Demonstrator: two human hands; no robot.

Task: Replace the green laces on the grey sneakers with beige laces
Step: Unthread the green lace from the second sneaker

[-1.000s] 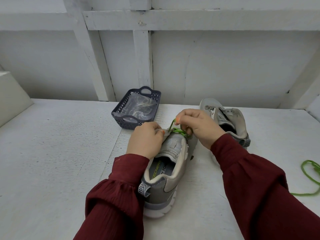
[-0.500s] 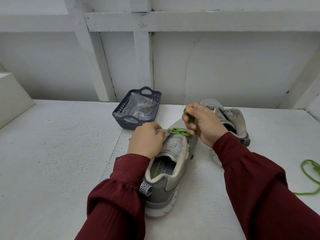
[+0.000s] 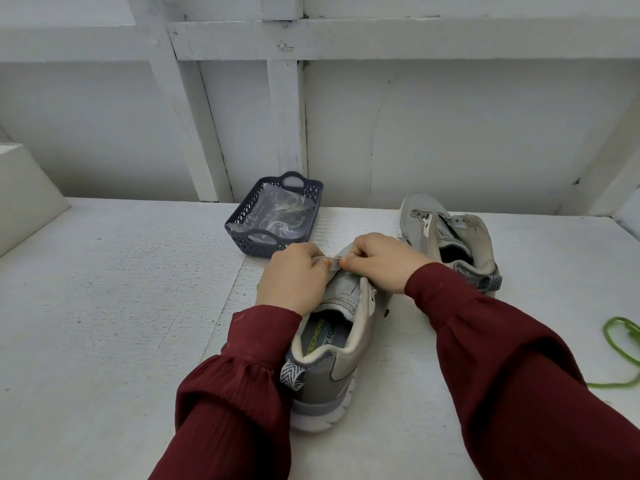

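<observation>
We found the near sneaker (image 3: pixel 341 351) standing on its sole on the white table (image 3: pixel 104 306), heel toward the camera and toe pointing away. Both hands worked at the front end of its tongue (image 3: pixel 341 289).

The left hand (image 3: pixel 294 275) lay over the left side of the upper with its fingers curled, and it pinched a narrow grey strip (image 3: pixel 329 260) at the throat of the shoe. The right hand (image 3: pixel 384 261) came in from the opposite side, fingers likewise curled, with its thumb tip pressed against the same strip. The gripped point therefore sat directly between the two hands, above the tongue and ahead of the open collar.

We could not confirm how much green lace was threaded in this shoe. Only what appeared to be a faint green trace showed beneath the right hand, and the knuckles hid the eyelets.

The far sneaker (image 3: pixel 450 233) stood behind and to the right of the right hand, near it, with its collar open toward the camera. A loose green lace (image 3: pixel 620 355) lay on the table at the right edge of the view, well apart from both shoes. A dark basket (image 3: pixel 244 216) stood just beyond the left hand and held a clear packet (image 3: pixel 280 216) of pale coiled laces.
</observation>
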